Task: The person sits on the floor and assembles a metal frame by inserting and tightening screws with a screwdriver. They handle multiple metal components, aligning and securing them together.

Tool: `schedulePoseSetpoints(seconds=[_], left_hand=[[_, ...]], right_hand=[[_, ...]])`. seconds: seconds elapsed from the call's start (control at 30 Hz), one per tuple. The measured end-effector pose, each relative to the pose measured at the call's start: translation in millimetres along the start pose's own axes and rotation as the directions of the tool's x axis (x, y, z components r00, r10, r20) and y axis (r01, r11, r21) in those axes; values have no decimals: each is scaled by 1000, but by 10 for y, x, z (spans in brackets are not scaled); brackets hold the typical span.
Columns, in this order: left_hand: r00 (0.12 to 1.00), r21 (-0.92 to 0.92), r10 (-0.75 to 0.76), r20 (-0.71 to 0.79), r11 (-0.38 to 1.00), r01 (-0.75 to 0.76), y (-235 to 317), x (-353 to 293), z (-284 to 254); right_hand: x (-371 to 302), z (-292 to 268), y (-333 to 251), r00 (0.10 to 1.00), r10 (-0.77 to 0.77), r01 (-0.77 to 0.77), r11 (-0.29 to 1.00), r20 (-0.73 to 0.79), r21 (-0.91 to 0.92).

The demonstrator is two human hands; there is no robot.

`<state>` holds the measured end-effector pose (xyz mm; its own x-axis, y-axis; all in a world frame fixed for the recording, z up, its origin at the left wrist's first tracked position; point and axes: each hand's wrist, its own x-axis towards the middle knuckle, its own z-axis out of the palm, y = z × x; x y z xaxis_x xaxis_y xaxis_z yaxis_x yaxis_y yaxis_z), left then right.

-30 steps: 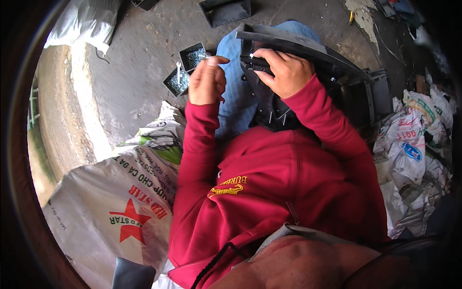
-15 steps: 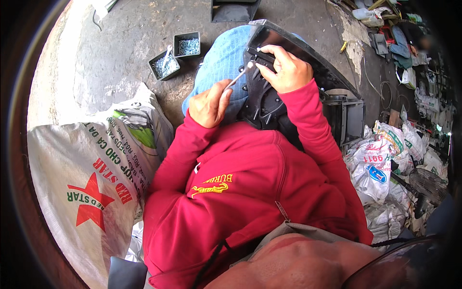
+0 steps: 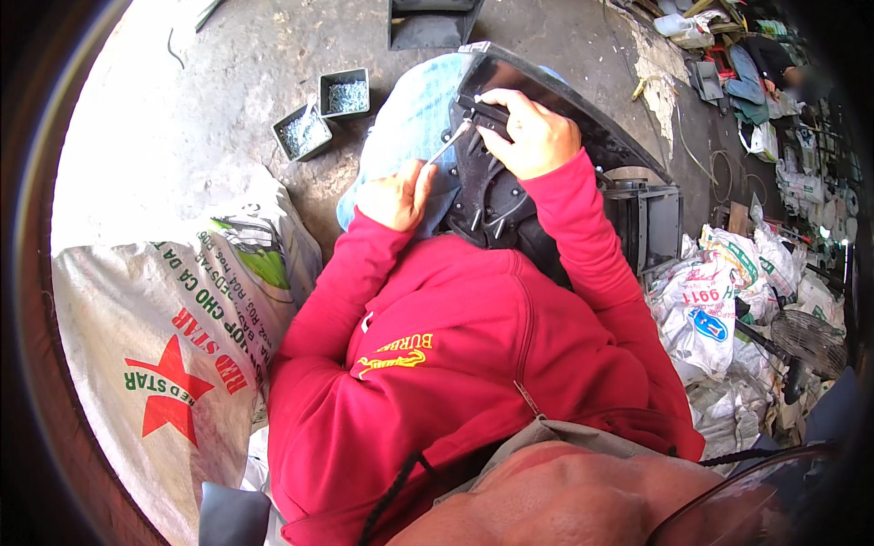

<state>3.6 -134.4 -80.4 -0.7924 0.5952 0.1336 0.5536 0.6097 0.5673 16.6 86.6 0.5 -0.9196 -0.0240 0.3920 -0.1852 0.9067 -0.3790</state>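
Across my lap rests a black plastic housing with several studs and a curved metal rod on its underside. My left hand is closed on a slim metal tool with a thicker end; its exact kind is unclear. That end meets the housing beside a short black bar. My right hand pinches this bar between thumb and fingers, close to the tool's end. Under the housing lies light blue cloth over my leg.
Two small black bins of screw-like metal pieces stand on the floor ahead, one with a white scoop-like item. A large white sack is at my left. Grey-black housings, white bags and a fan are at right.
The tool's thicker end has moved from in front of my right thumb onto the housing by the bar. My right hand keeps its pinch, and the view has shifted slightly.
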Motion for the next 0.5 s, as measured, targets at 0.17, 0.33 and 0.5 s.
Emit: schedulePoseSetpoints(seconds=[0.17, 0.33, 0.5], left_hand=[[979, -245, 32, -201, 966, -82, 105, -2, -131], [993, -236, -18, -120, 972, -10, -23, 0, -63], [908, -658, -59, -415, 708, -255, 155, 288, -216]], right_hand=[[-21, -23, -28, 1000, 16, -16, 1000, 25, 6], [-17, 0, 7, 1000, 4, -4, 1000, -12, 2], [-23, -29, -26, 1000, 17, -17, 1000, 12, 0]])
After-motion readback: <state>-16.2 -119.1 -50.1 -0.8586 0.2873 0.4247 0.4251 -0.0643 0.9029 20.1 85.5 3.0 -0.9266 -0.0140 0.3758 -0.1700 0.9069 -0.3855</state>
